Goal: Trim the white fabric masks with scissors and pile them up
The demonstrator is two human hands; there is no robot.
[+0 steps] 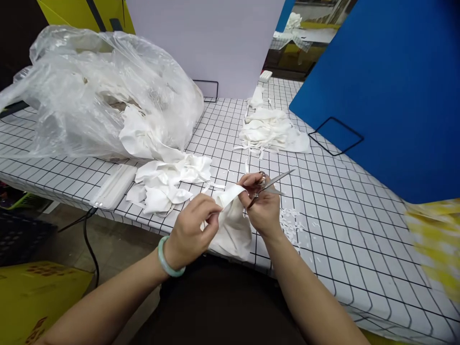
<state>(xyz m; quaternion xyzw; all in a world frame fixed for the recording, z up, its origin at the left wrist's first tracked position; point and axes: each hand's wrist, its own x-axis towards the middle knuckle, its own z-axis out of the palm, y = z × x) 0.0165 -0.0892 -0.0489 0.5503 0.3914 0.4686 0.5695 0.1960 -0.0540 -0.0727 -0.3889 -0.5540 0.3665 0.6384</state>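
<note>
A white fabric piece (233, 227) hangs between my two hands over the front edge of the table. My left hand (197, 225), with a pale green bangle at its wrist, pinches one end of the fabric's upper edge. The other end is gripped by the fingers of my right hand (264, 206). That same hand also holds small metal scissors (275, 182), their blades parted and pointing right, away from the fabric. Small white clippings (291, 223) lie scattered on the table just right of my right hand.
A large clear plastic bag (79, 105) spills white fabric pieces (168, 182) at the left. Another white pile (271, 132) lies farther back. A white power strip (115, 187) sits at the left edge of the grid-patterned table (359, 239). Blue (388, 96) and pale (212, 43) panels stand behind.
</note>
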